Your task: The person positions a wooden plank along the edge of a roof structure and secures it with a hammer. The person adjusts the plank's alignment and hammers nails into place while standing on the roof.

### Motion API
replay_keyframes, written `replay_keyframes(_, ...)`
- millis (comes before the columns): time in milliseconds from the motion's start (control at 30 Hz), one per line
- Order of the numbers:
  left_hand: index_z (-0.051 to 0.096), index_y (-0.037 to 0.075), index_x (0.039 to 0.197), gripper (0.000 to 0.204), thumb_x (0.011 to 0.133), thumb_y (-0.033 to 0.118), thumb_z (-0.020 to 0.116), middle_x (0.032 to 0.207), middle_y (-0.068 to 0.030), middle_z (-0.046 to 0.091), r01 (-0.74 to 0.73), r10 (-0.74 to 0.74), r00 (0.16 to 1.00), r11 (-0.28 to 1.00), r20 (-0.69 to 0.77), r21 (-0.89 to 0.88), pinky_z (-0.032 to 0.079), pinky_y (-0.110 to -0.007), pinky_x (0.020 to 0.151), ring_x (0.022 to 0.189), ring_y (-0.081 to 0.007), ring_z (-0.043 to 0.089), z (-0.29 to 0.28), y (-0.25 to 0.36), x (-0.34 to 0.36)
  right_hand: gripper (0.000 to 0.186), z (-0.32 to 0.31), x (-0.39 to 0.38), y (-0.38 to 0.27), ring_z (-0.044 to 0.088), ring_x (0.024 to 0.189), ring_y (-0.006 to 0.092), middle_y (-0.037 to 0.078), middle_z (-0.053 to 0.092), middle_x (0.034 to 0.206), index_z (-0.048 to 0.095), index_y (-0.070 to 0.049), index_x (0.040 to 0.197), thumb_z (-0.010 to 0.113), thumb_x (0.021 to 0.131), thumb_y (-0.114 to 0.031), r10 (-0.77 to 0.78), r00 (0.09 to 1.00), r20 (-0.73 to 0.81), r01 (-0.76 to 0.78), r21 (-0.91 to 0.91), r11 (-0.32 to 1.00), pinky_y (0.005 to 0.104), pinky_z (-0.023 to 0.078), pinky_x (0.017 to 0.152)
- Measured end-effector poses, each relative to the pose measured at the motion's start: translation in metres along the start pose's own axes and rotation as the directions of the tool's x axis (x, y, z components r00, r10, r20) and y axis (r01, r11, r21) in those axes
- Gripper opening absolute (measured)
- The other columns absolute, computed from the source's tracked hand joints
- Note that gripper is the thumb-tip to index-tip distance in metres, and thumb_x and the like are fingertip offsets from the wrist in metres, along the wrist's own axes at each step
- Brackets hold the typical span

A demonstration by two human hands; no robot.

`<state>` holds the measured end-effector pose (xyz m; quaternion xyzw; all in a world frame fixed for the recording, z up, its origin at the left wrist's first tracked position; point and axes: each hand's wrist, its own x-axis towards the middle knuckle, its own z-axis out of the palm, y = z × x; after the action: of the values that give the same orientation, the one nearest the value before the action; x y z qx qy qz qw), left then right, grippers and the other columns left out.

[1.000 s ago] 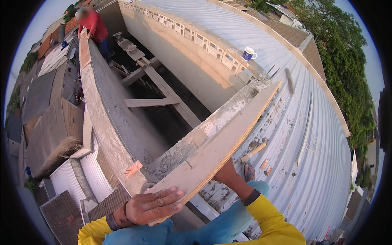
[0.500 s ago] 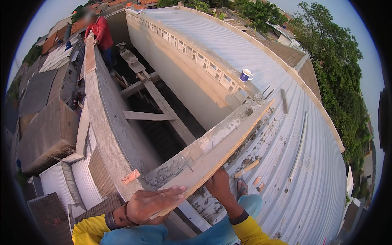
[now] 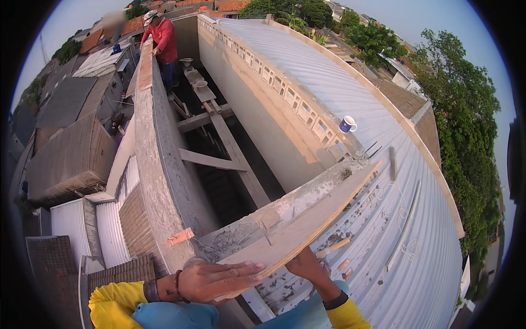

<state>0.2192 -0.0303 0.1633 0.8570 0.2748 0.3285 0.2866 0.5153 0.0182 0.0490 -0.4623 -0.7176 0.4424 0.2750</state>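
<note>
Metal roof [image 3: 433, 236]: corrugated, pale; sweeps approx. 12 to 5 o'clock; dark spatter nr. the cross wall.
Long wall [image 3: 150, 142]: rough concrete top, approx. 9 o'clock, running up twd. 11.
Cross wall [image 3: 290, 203]: rough top, mid-frame, running twd. 2; thin rods stick up beside the board.
Co-worker [image 3: 166, 41]: 1 person, red top, betw. 10 and 11 o'clock, at far end of long wall, well apart.
Board [image 3: 298, 227]: 1 pc., flat, long, ply-like edge; lies alongside cross wall, partly over it, roof side (contact beneath: can't tell).
Board axis: diagonal; near end twd. 7–8, far tip pointing betw. 1 and 2, roughly w/ cross wall.
Board work: prob. steadying/lining up by hand; next move seems to call for both hands acting tog., near end kept from dipping.
L hand [image 3: 222, 279]: betw. 6 and 7 o'clock; clasped over board's near end, fingers laid across top face, thumb out of sight.
R hand [image 3: 304, 265]: approx. 5 o'clock; curled at board's roof-side edge; whether it grips, can't tell, fingers hidden.
Stick [image 3: 335, 247]: wooden, short, betw. 4 and 5, on roof.
Mug [image 3: 345, 126]: blue/white, 2 o'clock.
Brick piece [image 3: 179, 237]: orange, string attached, betw. 7 and 8, on long wall.
</note>
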Motion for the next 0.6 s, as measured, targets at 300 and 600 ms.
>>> replay_keyframes(300, 0.055, 0.005, 0.149, 0.059, 0.093, 0.006, 0.072, 0.150, -0.0185, 0.059, -0.101, 0.098, 0.995, 0.990, -0.036, -0.100, 0.062, -0.043, 0.096, 0.126, -0.0330, 0.067, 0.002, -0.014, 0.000, 0.037, -0.015, -0.016, 0.070, 0.064, 0.110, 0.0284, 0.015, 0.067, 0.115, 0.062, 0.004, 0.127, 0.066, 0.091, -0.006, 0.305, 0.945, 0.118, -0.324, 0.221, 0.920, 0.0397, 0.051, 0.094)
replay_keyframes(600, 0.054, 0.004, 0.150, 0.060, 0.093, 0.006, 0.073, 0.150, -0.0194, 0.058, -0.088, 0.076, 0.993, 0.987, -0.095, -0.133, 0.062, -0.041, 0.096, 0.126, -0.0337, 0.067, 0.009, -0.014, 0.007, 0.041, 0.012, -0.022, 0.077, 0.054, 0.066, 0.0097, 0.005, 0.060, 0.094, 0.050, -0.002, 0.127, 0.064, 0.104, -0.033, 0.407, 0.913, -0.011, -0.311, 0.626, 0.715, 0.0275, 0.043, 0.053)
